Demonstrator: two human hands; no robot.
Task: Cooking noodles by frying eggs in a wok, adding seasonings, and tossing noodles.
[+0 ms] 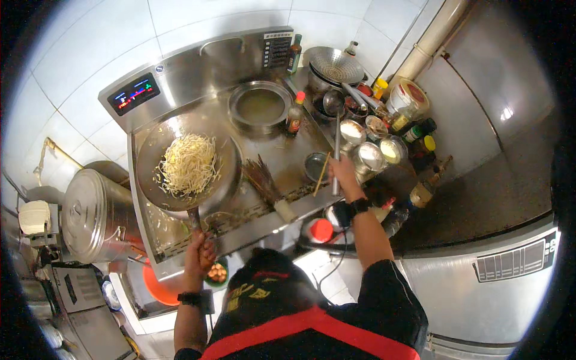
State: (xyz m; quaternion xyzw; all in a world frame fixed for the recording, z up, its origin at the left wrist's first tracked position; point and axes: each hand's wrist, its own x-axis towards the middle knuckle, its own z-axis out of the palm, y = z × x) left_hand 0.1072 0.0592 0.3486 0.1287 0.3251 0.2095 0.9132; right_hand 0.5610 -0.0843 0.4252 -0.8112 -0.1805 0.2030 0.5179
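My left hand (200, 252) is closed around the handle (194, 219) of a wok (148, 153) at the left of the steel range. A heap of bean sprouts (188, 164) with yellow bits lies in the wok. In my right hand (344, 173) is the long steel handle of a ladle (334, 102). The ladle's bowl is over the seasoning containers at the range's right side. Beside that hand, a thin yellow stick (321, 176) slants past a small metal bowl (317, 165); whether my fingers touch the stick, I cannot tell.
A bamboo wok brush (265, 182), a sauce bottle (294, 114) and a pot of liquid (261, 107) occupy the range. Tubs of white powder (371, 155) and a perforated strainer (337, 65) crowd the right. A lidded steel pot (83, 216) stands left; below are eggs (217, 272).
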